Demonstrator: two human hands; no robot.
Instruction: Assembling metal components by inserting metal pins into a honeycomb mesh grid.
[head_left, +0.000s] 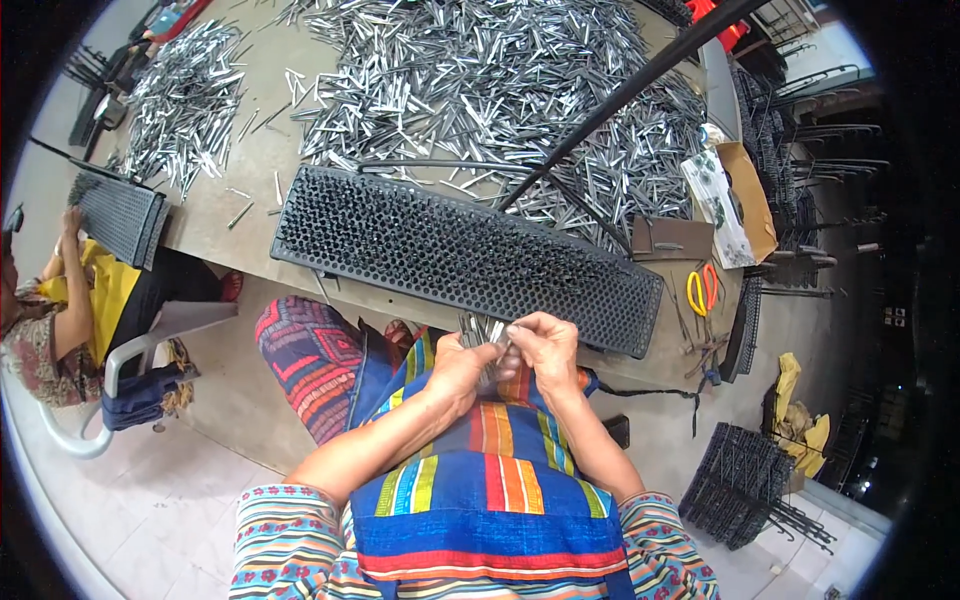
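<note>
Above my lap, my left hand [464, 365] is closed around a bunch of slim metal pieces [478, 330] whose ends stick up past the fingers. Close against it, my right hand [548, 350] has thumb and fingers pinched at the bunch's right side. What exactly sits in that pinch is too small to make out. Just beyond both hands, a long black perforated tray [440, 285] lies slanted at the table's near edge. Dark pieces stand in many of its holes, mostly along the far rows, while nearer rows show bare holes.
A wide heap of loose metal pieces [480, 90] covers the far table; a smaller heap [185, 100] lies left. Orange-handled scissors [702, 290] and an open cardboard box [745, 200] are at right. A black bar [630, 90] crosses above. A seated person [70, 300] works at another tray [118, 215].
</note>
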